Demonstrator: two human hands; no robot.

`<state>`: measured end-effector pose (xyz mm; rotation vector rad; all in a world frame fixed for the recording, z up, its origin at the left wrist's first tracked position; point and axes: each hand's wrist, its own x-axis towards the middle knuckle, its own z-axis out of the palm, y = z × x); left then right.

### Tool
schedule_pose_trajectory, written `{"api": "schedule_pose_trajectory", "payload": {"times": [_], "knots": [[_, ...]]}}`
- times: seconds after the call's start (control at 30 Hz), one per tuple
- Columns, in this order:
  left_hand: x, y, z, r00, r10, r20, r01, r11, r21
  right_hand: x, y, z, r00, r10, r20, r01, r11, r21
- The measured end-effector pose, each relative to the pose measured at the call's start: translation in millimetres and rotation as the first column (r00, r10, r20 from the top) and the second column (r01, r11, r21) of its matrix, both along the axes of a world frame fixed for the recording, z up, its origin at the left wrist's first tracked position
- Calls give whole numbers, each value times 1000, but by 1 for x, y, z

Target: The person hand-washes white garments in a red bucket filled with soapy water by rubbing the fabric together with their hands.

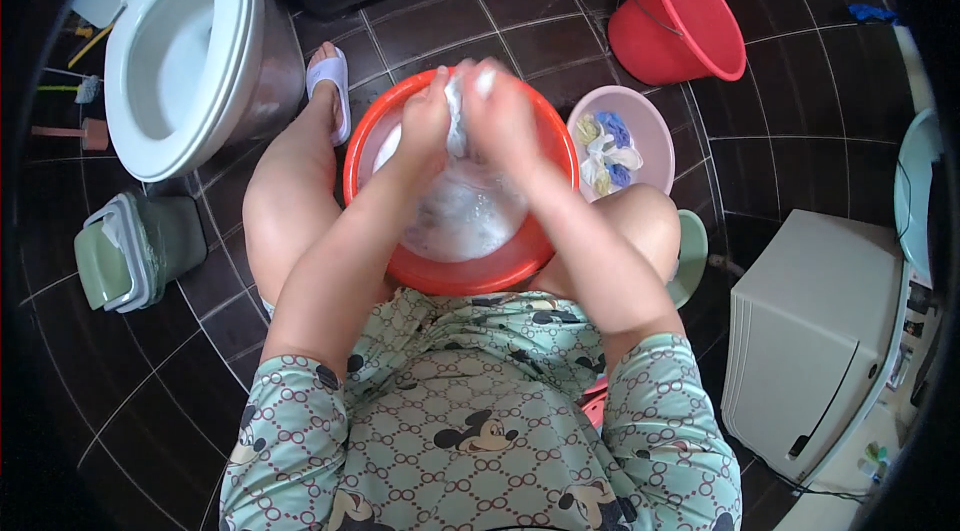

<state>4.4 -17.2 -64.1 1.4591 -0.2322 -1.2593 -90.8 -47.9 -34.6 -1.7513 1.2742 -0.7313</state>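
An orange-red basin [478, 283] with white, sudsy water [462, 216] stands between my legs. Over its far half, my left hand [428, 121] and my right hand [498, 119] are close together, both closed on a wet white cloth [456, 121]. The cloth hangs down between them toward the suds. Some white foam shows on my right hand, which is blurred by motion. Exactly what kind of cloth it is, I cannot tell.
Right of the basin, a pink tub [655, 136] holds small blue, yellow and white cloths [608, 149]. A red bucket [665, 26] stands beyond it. At left are a toilet [235, 81] and a lidded green bin [175, 236]. A white cabinet [800, 321] is at right.
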Motion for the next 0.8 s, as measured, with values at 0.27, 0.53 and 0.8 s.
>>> {"api": "schedule_pose_trajectory", "payload": {"times": [0.27,0.53,0.8], "knots": [[-16,10,7,854,-120,-507,93,992,-80,3,0,-2,981,-86,-173,33,957,-287],[-18,12,11,773,-171,-611,107,984,-141,-7,-4,-3,971,-114,-211,81,984,-160],[-16,7,-1,803,-154,-576,102,987,-122,-30,-29,-35,987,-39,-158,59,990,129]]}}
